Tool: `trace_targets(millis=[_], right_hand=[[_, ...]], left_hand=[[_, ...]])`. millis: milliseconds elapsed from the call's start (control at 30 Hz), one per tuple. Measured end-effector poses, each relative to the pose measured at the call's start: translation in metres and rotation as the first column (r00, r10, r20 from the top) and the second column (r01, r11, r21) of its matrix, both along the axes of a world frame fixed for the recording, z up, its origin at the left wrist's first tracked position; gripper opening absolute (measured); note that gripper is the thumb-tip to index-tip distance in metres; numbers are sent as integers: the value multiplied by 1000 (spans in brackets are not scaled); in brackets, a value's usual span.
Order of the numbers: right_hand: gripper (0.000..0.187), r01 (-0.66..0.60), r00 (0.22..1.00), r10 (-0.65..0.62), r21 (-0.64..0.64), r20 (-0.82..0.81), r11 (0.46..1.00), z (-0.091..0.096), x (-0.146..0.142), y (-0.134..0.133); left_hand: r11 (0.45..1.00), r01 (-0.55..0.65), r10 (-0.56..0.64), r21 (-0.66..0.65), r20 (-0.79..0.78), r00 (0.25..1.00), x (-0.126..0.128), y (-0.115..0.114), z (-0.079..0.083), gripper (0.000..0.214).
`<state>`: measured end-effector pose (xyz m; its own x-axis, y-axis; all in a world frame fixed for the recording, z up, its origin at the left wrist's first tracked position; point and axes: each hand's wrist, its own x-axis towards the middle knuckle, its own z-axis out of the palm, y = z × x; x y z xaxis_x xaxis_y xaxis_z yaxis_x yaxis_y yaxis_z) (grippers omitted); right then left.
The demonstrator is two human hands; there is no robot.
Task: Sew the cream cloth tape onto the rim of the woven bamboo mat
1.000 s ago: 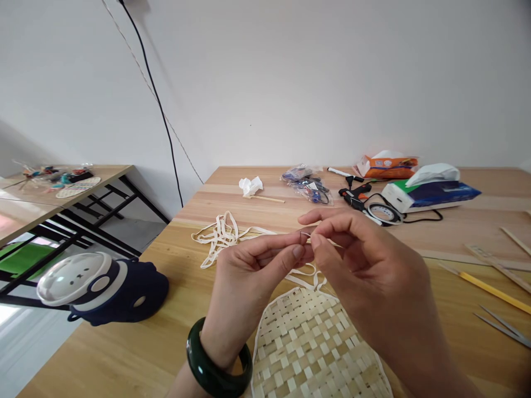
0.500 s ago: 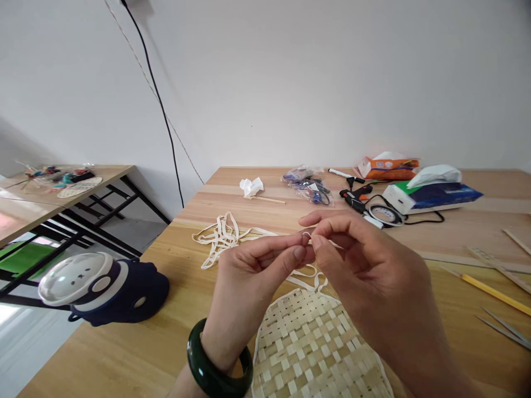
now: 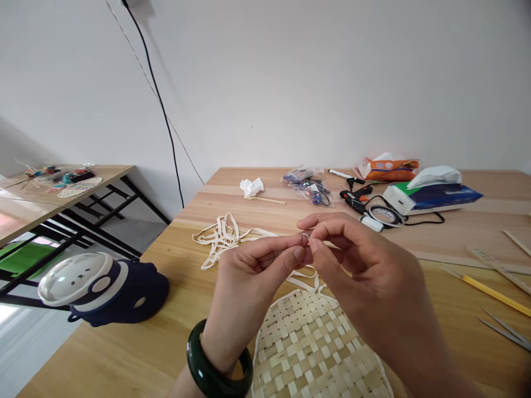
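My left hand point(image 3: 253, 276), with a dark green bangle point(image 3: 207, 365) at its wrist, pinches a thin white cord point(image 3: 306, 236) between thumb and forefinger. Fingertip to fingertip with it, my right hand point(image 3: 369, 276) also pinches that cord, which bends in a small loop between them. Below both hands lies a woven bamboo piece point(image 3: 307, 342) with a rounded top and pale edging, partly covered by my right hand. A tangle of cream ribbon point(image 3: 222, 237) lies behind my left hand, and its strands run behind the fingers.
Toward the back are crumpled tissue point(image 3: 251, 188), a thin stick point(image 3: 267, 200), bagged items point(image 3: 309, 185), a glue gun point(image 3: 354, 196), a tape roll point(image 3: 384, 214) and tissue packs point(image 3: 435, 190). Scissors point(image 3: 506, 330) and a yellow pencil point(image 3: 493, 293) lie right. A dark blue tumbler point(image 3: 103, 287) stands left.
My right hand has shifted slightly left, its fingertips closer to the left ones. The white cord's loop looks a little smaller. Everything on the table keeps its place.
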<state>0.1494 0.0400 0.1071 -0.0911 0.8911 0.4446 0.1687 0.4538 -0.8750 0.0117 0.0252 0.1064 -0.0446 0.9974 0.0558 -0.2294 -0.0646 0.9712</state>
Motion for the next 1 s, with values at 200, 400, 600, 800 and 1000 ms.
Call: trace_targets(millis=[200, 400, 600, 800, 1000], right_hand=[[9, -4, 1000, 4, -1, 25, 1000, 0, 1, -1], [8, -22, 1000, 23, -19, 1, 1000, -3, 1, 1], [9, -11, 1000, 11, -26, 4, 1000, -2, 1, 2], [8, 9, 998, -8, -13, 59, 1000, -2, 1, 1], [9, 11, 999, -9, -31, 47, 999, -2, 1, 1]], left_hand=[[1000, -3, 3, -5, 4, 1000, -1, 0, 1, 13], [1000, 0, 0, 6, -2, 1000, 0, 0, 0, 13], [1000, -8, 8, -12, 5, 1000, 1, 0, 0, 14], [1000, -27, 27, 13, -29, 999, 1, -2, 1, 13], [999, -51, 52, 18, -54, 997, 3, -1, 3, 13]])
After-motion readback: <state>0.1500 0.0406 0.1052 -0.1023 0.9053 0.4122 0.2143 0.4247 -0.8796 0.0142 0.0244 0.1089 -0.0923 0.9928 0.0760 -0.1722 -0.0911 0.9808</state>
